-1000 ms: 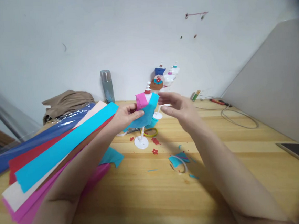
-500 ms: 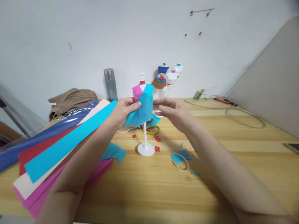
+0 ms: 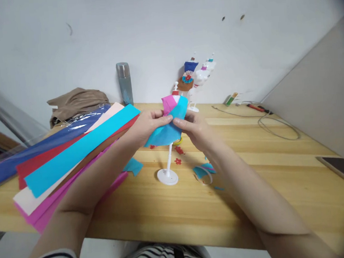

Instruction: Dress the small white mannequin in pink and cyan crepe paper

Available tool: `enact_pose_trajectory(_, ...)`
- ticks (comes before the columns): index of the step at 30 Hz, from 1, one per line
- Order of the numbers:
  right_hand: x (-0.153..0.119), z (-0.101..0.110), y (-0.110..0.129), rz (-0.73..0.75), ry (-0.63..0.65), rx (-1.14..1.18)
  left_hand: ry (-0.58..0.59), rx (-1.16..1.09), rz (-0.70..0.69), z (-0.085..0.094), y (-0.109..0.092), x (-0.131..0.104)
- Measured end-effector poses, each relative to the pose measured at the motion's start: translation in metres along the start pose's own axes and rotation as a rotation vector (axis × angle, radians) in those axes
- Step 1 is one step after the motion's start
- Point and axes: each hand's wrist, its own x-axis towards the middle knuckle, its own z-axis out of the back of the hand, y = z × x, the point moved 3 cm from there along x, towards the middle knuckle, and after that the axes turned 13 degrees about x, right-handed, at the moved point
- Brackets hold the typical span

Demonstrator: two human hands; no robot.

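Observation:
A small white mannequin on a round stand [image 3: 168, 177] leans a little to the right. Pink paper [image 3: 169, 104] covers one shoulder, and blue paper [image 3: 165, 134] wraps across its chest and flares at the waist. My left hand [image 3: 155, 121] grips the mannequin's blue paper from the left, thumb on the front. From the right, my right hand [image 3: 191, 127] holds the same blue paper with its thumb on the front; its other fingers are partly hidden behind. Red flower cutouts [image 3: 178, 161] lie near the stand.
Coloured paper strips [image 3: 81, 152] lie left beneath my forearm. Behind stand a flask [image 3: 125, 84] and dressed mannequins [image 3: 188, 79]. Blue scraps [image 3: 199, 172] with a white ring lie right of the stand. A cable [image 3: 261, 126] and a dark flat device [image 3: 342, 171] are farther right.
My right hand has closed in from the right onto the blue paper. The mannequin now tilts to the right, where it stood upright before. The camera view has shifted slightly.

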Motion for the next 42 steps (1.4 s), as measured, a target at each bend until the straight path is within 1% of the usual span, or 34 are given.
enact_pose_trajectory(4, -0.001, -0.003, -0.004, -0.046, -0.052, 0.086, -0.036, 0.091, 0.001, -0.003, 0.001, -0.001)
enact_pose_trajectory(9, -0.005, -0.007, -0.001, -0.013, -0.115, 0.113, -0.068, 0.210, -0.009, -0.004, -0.003, -0.002)
enact_pose_trajectory(12, -0.006, -0.007, -0.002, -0.015, -0.144, 0.166, -0.079, 0.236, 0.027, -0.005, -0.004, -0.004)
enact_pose_trajectory(19, -0.005, -0.003, -0.007, -0.015, -0.132, 0.224, -0.022, 0.063, 0.160, -0.008, -0.001, -0.006)
enact_pose_trajectory(21, -0.003, -0.001, -0.006, -0.014, -0.132, 0.237, 0.011, 0.054, 0.166, -0.007, -0.001, -0.006)
enact_pose_trajectory(23, -0.002, 0.000, -0.004, -0.011, -0.134, 0.260, 0.037, 0.112, 0.134, -0.005, -0.005, -0.006)
enact_pose_trajectory(25, -0.001, 0.002, -0.002, 0.007, -0.145, 0.281, -0.003, 0.218, 0.070, -0.001, -0.012, -0.007)
enact_pose_trajectory(28, -0.001, 0.005, 0.001, 0.030, -0.165, 0.290, -0.161, 0.372, -0.026, 0.009, -0.024, -0.009)
enact_pose_trajectory(29, -0.002, 0.005, 0.000, 0.030, -0.173, 0.290, -0.193, 0.418, -0.050, 0.011, -0.027, -0.011)
enact_pose_trajectory(30, -0.002, 0.006, 0.000, 0.026, -0.183, 0.292, -0.199, 0.469, -0.070, 0.012, -0.029, -0.012)
enact_pose_trajectory(34, -0.003, 0.010, -0.002, 0.024, -0.233, 0.308, -0.117, 0.694, -0.163, 0.011, -0.031, -0.015)
enact_pose_trajectory(37, -0.003, 0.014, -0.001, 0.029, -0.223, 0.292, -0.082, 0.816, -0.255, 0.009, -0.030, -0.017)
enact_pose_trajectory(39, -0.003, 0.015, 0.001, 0.024, -0.204, 0.283, -0.037, 0.818, -0.267, 0.008, -0.031, -0.017)
enact_pose_trajectory(42, -0.004, 0.018, 0.001, 0.013, -0.200, 0.282, 0.077, 0.712, -0.189, 0.007, -0.031, -0.018)
